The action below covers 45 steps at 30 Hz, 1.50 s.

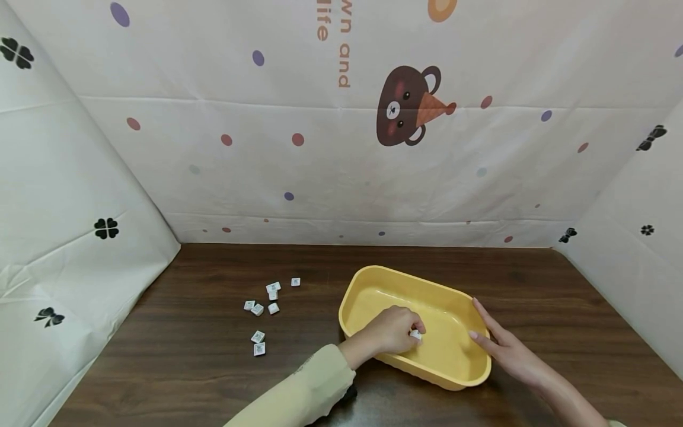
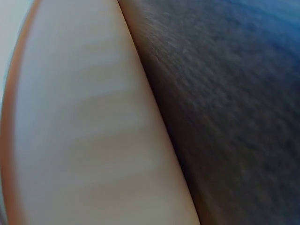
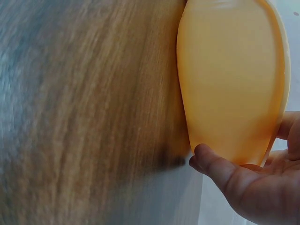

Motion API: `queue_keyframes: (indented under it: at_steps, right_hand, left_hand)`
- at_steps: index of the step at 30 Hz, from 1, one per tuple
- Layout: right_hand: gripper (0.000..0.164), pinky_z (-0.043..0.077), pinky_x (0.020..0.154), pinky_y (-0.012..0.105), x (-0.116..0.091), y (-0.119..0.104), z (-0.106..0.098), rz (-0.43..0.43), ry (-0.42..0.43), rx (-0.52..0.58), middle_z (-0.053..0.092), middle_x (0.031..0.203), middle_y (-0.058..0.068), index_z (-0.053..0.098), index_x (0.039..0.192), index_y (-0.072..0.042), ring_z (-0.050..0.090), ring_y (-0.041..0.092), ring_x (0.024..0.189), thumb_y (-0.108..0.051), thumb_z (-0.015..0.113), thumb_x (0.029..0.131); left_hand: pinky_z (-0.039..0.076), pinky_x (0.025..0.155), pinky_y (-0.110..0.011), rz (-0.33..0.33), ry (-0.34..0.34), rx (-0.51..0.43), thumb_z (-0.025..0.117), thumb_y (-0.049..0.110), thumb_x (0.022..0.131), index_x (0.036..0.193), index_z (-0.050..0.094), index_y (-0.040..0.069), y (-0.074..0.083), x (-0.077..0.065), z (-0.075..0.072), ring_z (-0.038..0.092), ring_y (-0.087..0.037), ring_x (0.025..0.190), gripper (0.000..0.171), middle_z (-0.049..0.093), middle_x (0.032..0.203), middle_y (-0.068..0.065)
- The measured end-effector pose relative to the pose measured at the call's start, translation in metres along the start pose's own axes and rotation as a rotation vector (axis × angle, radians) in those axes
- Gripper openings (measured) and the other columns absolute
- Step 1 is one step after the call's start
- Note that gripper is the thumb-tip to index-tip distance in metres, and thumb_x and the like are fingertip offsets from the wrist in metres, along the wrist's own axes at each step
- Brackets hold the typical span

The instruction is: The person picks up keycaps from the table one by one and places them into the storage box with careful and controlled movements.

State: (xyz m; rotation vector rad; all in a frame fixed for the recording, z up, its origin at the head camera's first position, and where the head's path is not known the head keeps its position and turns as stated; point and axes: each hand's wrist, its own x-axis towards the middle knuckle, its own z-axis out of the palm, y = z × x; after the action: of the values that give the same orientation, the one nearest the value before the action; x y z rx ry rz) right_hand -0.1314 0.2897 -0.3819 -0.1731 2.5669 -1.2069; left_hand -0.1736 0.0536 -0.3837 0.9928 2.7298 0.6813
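Note:
In the head view, my left hand (image 1: 393, 330) reaches over the near rim of a yellow plastic basin (image 1: 449, 350). Its curled fingers pinch a small white block (image 1: 415, 335) inside the basin, low over the floor; whether the block touches it I cannot tell. My right hand (image 1: 514, 354) grips the basin's right end, the thumb over the rim and the fingers along the outside. The right wrist view shows that hand (image 3: 255, 185) at the end of the basin (image 3: 229, 79). Blurred basin wall (image 2: 89, 117) fills much of the left wrist view, where the left hand is out of sight.
Several small white blocks with dark printed marks lie left of the basin, among them a lone one (image 1: 296, 282) farther back and a near one (image 1: 259, 349). The dark wooden table (image 1: 203, 332) meets a printed white cloth (image 1: 341, 178) behind and at both sides.

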Motion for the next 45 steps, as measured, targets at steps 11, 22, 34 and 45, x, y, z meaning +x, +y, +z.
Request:
queue_keyframes:
  at_steps: [11, 22, 34, 45]
  right_hand:
    - [0.070, 0.036, 0.083, 0.013, 0.000, 0.001, 0.000, -0.004, -0.003, 0.018, 0.001, 0.148, 0.027, -0.001, 0.147, -0.012, 0.008, 0.046, 0.131, -0.029, 0.044, 0.097]
    - [0.069, 0.038, 0.088, 0.021, 0.000, 0.002, 0.000, -0.008, -0.003, 0.000, 0.001, 0.148, 0.027, -0.001, 0.147, -0.013, 0.009, 0.047, 0.131, -0.029, 0.043, 0.097]
    - [0.069, 0.031, 0.078, 0.005, 0.000, 0.003, 0.000, -0.028, 0.004, 0.030, 0.001, 0.148, 0.027, -0.001, 0.147, -0.012, 0.009, 0.046, 0.130, -0.028, 0.044, 0.097]
    - [0.070, 0.043, 0.080, 0.019, 0.001, 0.001, 0.001, -0.007, -0.025, 0.083, -0.004, 0.147, 0.029, -0.005, 0.147, -0.012, 0.008, 0.047, 0.130, -0.026, 0.043, 0.097]
  left_hand:
    - [0.041, 0.069, -0.013, -0.028, -0.015, 0.063, 0.068, 0.019, 0.081, 0.090, 0.070, 0.018, 0.000, 0.002, -0.001, 0.056, -0.001, 0.083, 0.009, 0.065, 0.088, 0.012]
    - [0.044, 0.069, -0.017, -0.049, -0.036, 0.101, 0.067, 0.020, 0.081, 0.099, 0.069, 0.022, 0.001, 0.001, -0.002, 0.057, -0.001, 0.089, 0.018, 0.064, 0.097, 0.014]
    - [0.046, 0.073, -0.020, 0.037, -0.005, 0.227, 0.049, 0.025, 0.094, 0.116, 0.061, 0.025, -0.001, -0.006, -0.006, 0.057, -0.004, 0.099, 0.025, 0.061, 0.109, 0.012]
    - [0.040, 0.093, -0.032, 0.149, 0.057, 0.406, 0.038, 0.034, 0.098, 0.130, 0.050, 0.021, -0.006, -0.016, -0.008, 0.048, -0.009, 0.117, 0.037, 0.054, 0.126, 0.007]
